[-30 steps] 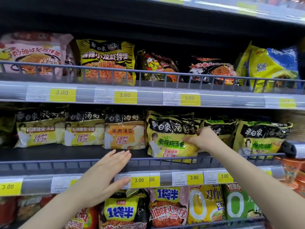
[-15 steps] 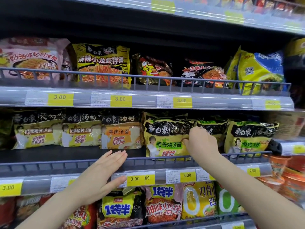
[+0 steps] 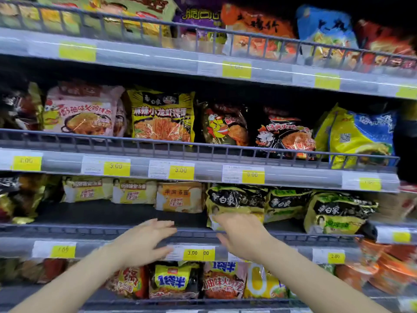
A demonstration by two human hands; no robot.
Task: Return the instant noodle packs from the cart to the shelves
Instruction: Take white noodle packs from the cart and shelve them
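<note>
My right hand (image 3: 242,238) hangs in front of the yellow-and-black noodle pack (image 3: 234,205), which stands on the shelf (image 3: 112,213) just behind the wire front rail (image 3: 85,229); the fingers are spread and loose and grip nothing, though their tips overlap the pack's lower edge and I cannot tell whether they touch it. My left hand (image 3: 141,243) is open too, flat fingers pointing right over the rail, near the price tag (image 3: 193,253), holding nothing. The picture is blurred with movement, so fine contact is hard to read. The pack leans forward a little against its neighbours, so my worry is that a careless brush as I draw my right hand away could tip it over the low rail and down onto the packs below. The left-hand packs (image 3: 133,192) sit further back, leaving bare shelf in front, so this one has no support on its left side and could slump that way. The cart is not in view
</note>
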